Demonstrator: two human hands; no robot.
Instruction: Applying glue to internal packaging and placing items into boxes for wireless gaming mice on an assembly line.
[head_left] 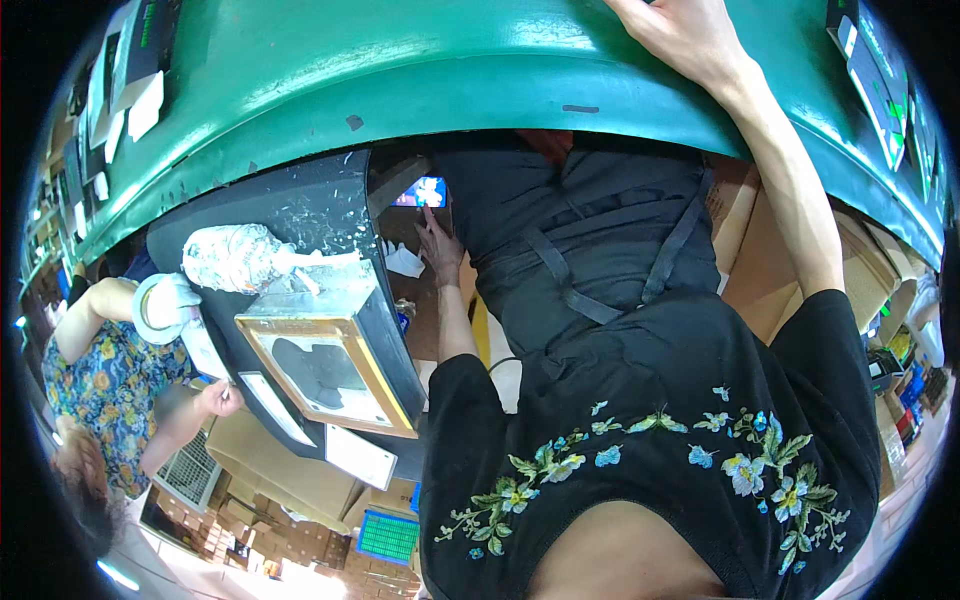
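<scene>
My left hand (440, 248) is low beside my lap, under the table's edge. Its index finger stretches to the lit screen of a phone (427, 191), and the fingers look apart rather than wrapped round it. The phone lies in a dark recess, with a crumpled white piece, perhaps tissue (403, 260), close by. My right hand (690, 42) reaches over the green-covered table (450, 75). The upper picture edge cuts off most of its fingers, so whether it holds anything is hidden.
At left, a black side table (320, 210) bears a white-wrapped lump (235, 258) and a wood-framed box (320, 370). A co-worker (120, 370) there has a white ring-shaped roll (162, 308) at one hand. Cardboard boxes (275, 455) and a green basket (388, 537) stand behind.
</scene>
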